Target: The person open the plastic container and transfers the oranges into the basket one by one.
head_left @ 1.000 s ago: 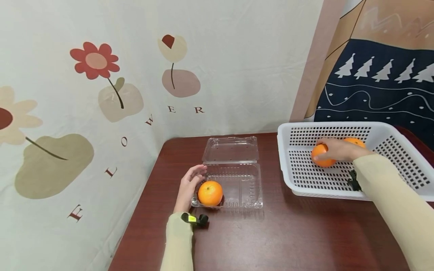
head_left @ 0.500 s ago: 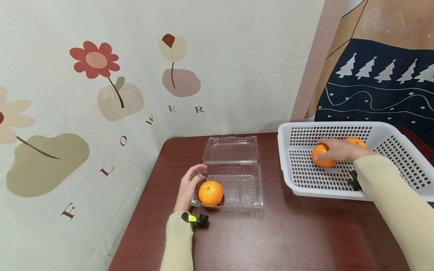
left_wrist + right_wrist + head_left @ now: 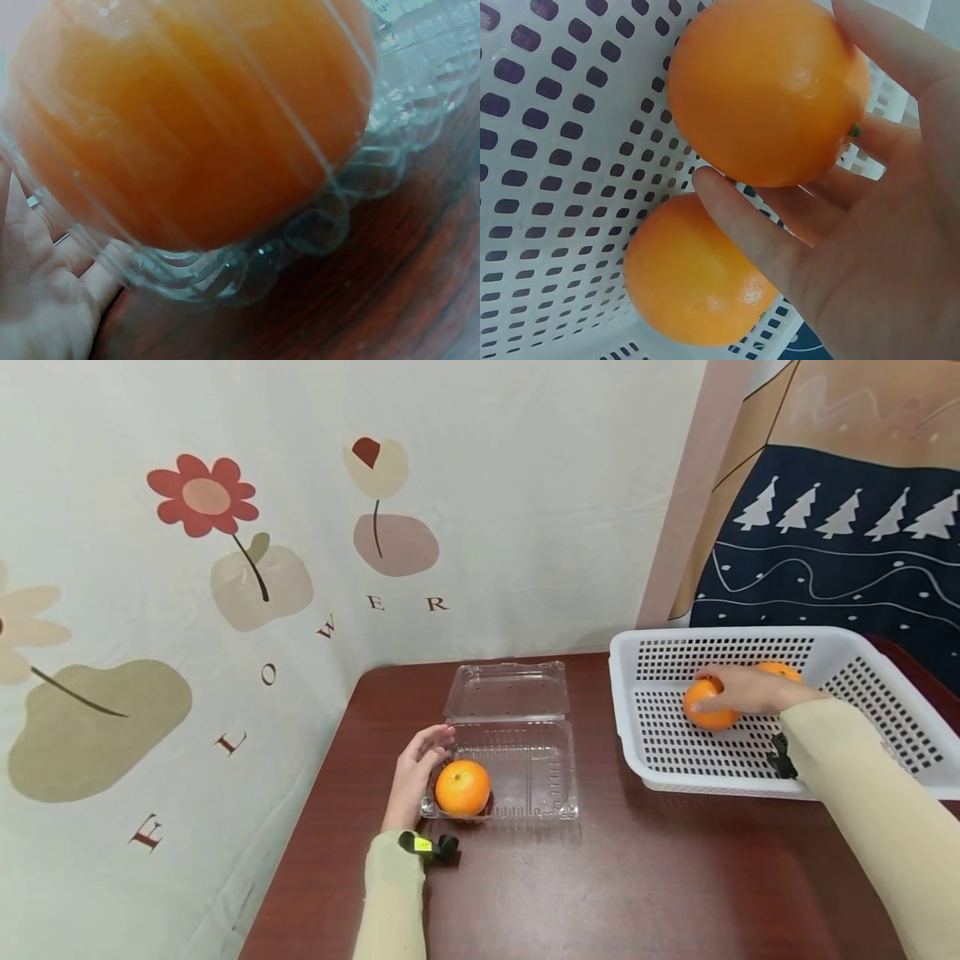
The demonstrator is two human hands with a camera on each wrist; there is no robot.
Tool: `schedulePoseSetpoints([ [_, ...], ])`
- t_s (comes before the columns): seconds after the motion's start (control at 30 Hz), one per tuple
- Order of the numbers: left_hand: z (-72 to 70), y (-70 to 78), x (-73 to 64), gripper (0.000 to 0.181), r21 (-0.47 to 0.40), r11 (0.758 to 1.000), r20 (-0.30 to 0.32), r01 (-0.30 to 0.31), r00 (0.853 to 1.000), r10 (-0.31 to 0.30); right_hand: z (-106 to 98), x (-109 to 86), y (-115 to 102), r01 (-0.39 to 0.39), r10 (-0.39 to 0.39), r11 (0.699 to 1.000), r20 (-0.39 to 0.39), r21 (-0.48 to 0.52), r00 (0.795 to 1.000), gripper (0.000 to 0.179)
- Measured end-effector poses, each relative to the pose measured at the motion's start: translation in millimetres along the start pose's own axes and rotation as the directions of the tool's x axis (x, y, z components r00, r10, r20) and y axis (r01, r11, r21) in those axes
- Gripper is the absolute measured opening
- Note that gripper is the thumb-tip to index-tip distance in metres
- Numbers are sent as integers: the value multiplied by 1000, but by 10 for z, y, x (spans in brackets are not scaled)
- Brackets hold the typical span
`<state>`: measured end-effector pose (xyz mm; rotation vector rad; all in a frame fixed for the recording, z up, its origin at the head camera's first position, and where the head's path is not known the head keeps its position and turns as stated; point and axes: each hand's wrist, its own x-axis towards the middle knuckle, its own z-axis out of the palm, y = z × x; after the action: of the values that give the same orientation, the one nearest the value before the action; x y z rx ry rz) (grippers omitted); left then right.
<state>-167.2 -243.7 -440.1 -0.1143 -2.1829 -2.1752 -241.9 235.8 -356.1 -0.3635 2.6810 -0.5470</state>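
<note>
My right hand [image 3: 757, 691] reaches into the white perforated basket [image 3: 621, 714] and grips an orange [image 3: 707, 708]. The right wrist view shows its thumb and fingers around this held orange [image 3: 757, 90], the little green stem end towards the palm. A second orange [image 3: 694, 277] lies close by in the basket, partly behind a finger. At the left, a clear plastic clamshell box [image 3: 528, 768] stands with its lid folded back and one orange [image 3: 462, 788] in its near left corner. My left hand [image 3: 412, 774] rests along the box's left side, fingers loosely bent against the wall.
The clear lid [image 3: 510, 692] lies flat behind its box. Both stand on a dark red-brown table [image 3: 600, 877] against a printed wall cloth [image 3: 540, 527]. The basket's walls rise around the oranges, and its left rim faces the box across a strip of table.
</note>
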Motion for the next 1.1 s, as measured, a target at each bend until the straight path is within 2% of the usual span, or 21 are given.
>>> schedulePoseSetpoints([
  [0.17,-4,0,4,31,7,1000,3,-5,1000,5,-26,6,14,38,-37,995,-6,89,999,69],
  [0.3,-3,6,2,31,12,1000,3,-3,1000,3,-47,2,22,49,-48,994,-12,103,999,67],
  [0.5,-2,11,-1,31,17,1000,4,3,1000,-3,-86,-11,33,44,-42,998,-37,36,998,68],
  [0.87,-13,-7,4,32,27,1000,8,-3,1000,2,-170,1,-23,4,-7,1000,-116,-26,993,78],
  [1.1,-5,-6,7,31,29,1000,3,-5,1000,5,-232,-49,-166,45,-58,996,-183,-77,981,66],
])
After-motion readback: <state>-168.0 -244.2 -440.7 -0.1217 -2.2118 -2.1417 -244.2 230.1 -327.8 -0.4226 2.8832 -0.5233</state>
